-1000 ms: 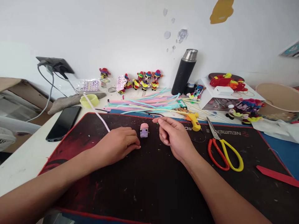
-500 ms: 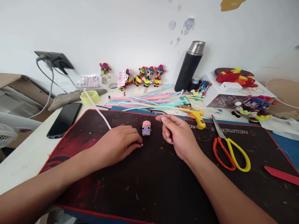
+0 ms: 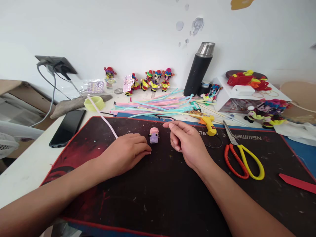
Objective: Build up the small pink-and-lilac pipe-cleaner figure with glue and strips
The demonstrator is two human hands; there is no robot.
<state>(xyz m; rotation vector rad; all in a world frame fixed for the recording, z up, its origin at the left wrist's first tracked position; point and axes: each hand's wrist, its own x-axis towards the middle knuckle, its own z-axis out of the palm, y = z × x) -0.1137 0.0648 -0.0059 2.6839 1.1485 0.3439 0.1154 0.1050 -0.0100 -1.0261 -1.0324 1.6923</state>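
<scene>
My left hand (image 3: pixel 128 152) rests low over the dark mat (image 3: pixel 158 191), fingers closed on a pale purple stem (image 3: pixel 106 121), which rises behind it to the upper left. Between my hands a small pink and purple figure (image 3: pixel 154 135) stands on the mat, just beyond my left fingertips. To its right is my right hand (image 3: pixel 184 138), fingers curled and thumb against the index finger. A small pinkish tip shows at those fingertips; what it belongs to is hard to make out.
Pipe cleaners (image 3: pixel 153 107) lie behind the mat, near a yellow glue gun (image 3: pixel 208 125) and a black flask (image 3: pixel 198 70). Scissors (image 3: pixel 243 161) lie right of my right hand. A phone (image 3: pixel 67 127) is at the left. Several small dolls (image 3: pixel 157 80) line the wall.
The small tip at my left fingertips shows less now. Both hands keep nearly the same pose, and the whole view has shifted slightly.
</scene>
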